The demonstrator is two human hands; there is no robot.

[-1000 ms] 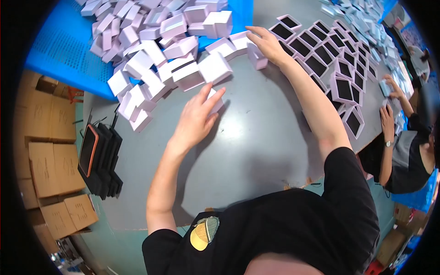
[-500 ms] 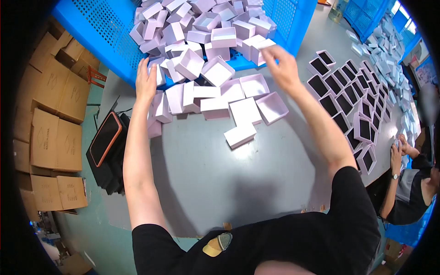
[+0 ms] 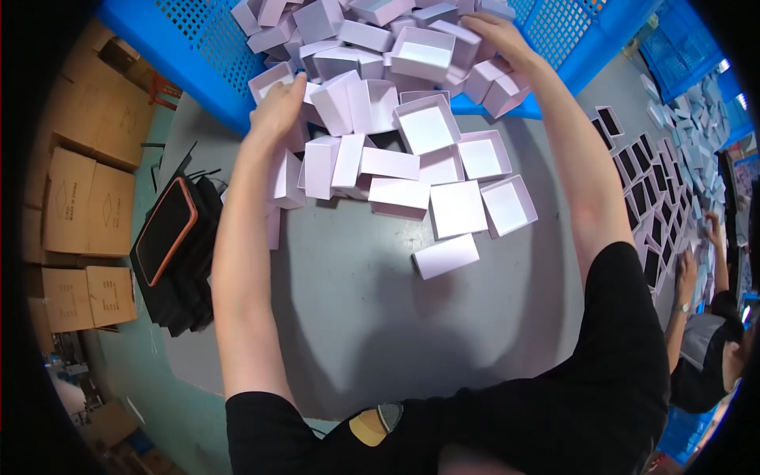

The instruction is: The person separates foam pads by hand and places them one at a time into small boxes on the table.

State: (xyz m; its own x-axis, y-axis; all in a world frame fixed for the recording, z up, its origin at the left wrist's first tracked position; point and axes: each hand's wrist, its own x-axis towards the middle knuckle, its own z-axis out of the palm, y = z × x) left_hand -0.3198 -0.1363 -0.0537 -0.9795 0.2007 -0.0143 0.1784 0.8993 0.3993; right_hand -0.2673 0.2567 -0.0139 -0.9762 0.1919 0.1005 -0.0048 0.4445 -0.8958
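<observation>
I lean over a grey desk (image 3: 340, 269), both bare arms stretched toward its far edge, where a blue crate (image 3: 178, 47) with perforated walls stands. A heap of small lilac boxes (image 3: 424, 125) fills the space between my arms, part of it in the crate and part spilling out over its low front edge onto the desk.

My left hand (image 3: 277, 112) is at the heap's left flank, near the crate's front left corner, fingers bent against the boxes there. My right hand (image 3: 503, 41) reaches over the heap's right side, inside the crate's right wall, fingers extended and slightly parted over the boxes. I cannot tell whether either hand has a grip on one.

Between and below my hands, the loose boxes lie at mixed angles, some showing their hollow insides, others a plain face. The one closest to me, a lone box (image 3: 446, 256), lies on its side toward the middle of the desk, well apart from both hands.

At the desk's left edge is a dark stack (image 3: 166, 229) topped by an orange-rimmed piece; cardboard cartons (image 3: 71, 198) are beyond it. Along the right edge are rows of dark-filled boxes (image 3: 645, 194), near a co-worker's hand (image 3: 687, 277).
</observation>
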